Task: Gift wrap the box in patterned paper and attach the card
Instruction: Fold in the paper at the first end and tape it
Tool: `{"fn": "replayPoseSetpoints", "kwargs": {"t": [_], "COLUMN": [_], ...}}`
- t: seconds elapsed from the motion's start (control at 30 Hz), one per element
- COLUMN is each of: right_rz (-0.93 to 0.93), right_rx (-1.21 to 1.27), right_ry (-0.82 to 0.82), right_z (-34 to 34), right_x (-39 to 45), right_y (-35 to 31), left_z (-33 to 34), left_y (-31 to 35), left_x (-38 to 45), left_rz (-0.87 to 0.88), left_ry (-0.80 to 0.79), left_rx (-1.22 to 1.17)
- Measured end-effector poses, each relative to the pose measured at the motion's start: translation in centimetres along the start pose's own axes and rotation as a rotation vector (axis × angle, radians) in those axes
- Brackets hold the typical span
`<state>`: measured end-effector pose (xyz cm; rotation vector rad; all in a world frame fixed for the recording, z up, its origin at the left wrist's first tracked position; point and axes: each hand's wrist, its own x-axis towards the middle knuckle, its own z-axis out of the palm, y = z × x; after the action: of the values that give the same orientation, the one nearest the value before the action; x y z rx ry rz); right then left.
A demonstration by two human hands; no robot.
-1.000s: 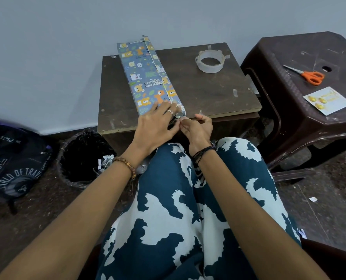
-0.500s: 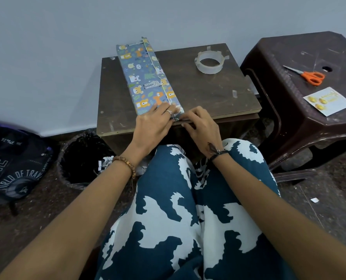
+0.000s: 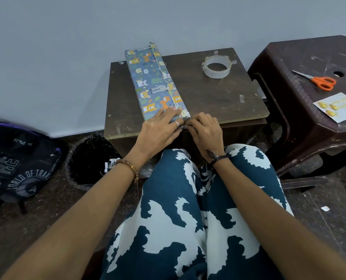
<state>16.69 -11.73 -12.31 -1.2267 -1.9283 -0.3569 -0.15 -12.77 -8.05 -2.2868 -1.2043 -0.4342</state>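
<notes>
Fingers of left hand [image 3: 160, 128] press flat on wrapped box [image 3: 154, 81], frame centre on desk [image 3: 218, 102]; right hand [image 3: 205, 128] pinches near-end flap; risk: loosened pinch, fold springs open

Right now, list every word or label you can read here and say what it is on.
"WORLD OF TRAV", cut off: dark backpack on the floor.
"RE" in large letters: same backpack; its other lettering is unreadable.
Gold print on the card: too blurred.
Small print on the wrapped box: too small.
</notes>
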Motion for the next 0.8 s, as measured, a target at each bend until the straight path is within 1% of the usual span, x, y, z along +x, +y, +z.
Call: {"fn": "replayPoseSetpoints", "kwargs": {"t": [0.13, 0.23, 0.37, 0.43, 0.5, 0.57, 0.63, 0.7, 0.8], "right_rz": [0.012, 0.034, 0.041, 0.056, 0.068, 0.037, -0.014, -0.044, -0.058], "right_rx": [0.014, -0.040, -0.157, -0.178, -0.141, -0.073, -0.005, 0.036, 0.042], "right_ry": [0.026, 0.035, 0.039, 0.062, 0.081, 0.066, 0.044, 0.062, 0.078], "right_z": [-0.1, 0.4, 0.6, 0.5, 0.4, 0.4, 0.4, 0.3, 0.4], "right_x": [-0.1, -0.3, -0.4, -0.4, -0.1, 0.2, 0.5, 0.7, 0.8], "right_y": [-0.2, -0.3, -0.3, -0.2, 0.0, 0.1, 0.1, 0.1, 0.4], "left_z": [0.6, 1.2, 1.7, 1.8, 1.8, 1.6, 1.2, 0.8, 0.5], "left_y": [0.5, 0.2, 0.0, 0.0, 0.0, 0.1, 0.2, 0.3, 0.3], "left_x": [0.2, 0.3, 0.4, 0.3, 0.2, 0.3, 0.5, 0.6, 0.6], "left_rz": [-0.016, 0.023, 0.054, 0.059, 0.068, 0.061, 0.025, -0.017, -0.093], "left_ry": [0.115, 0.172, 0.208, 0.207, 0.211, 0.227, 0.249, 0.256, 0.223], "left_rx": [0.012, -0.023, -0.040, -0.051, -0.056, -0.050, -0.016, 0.015, -0.079]}}
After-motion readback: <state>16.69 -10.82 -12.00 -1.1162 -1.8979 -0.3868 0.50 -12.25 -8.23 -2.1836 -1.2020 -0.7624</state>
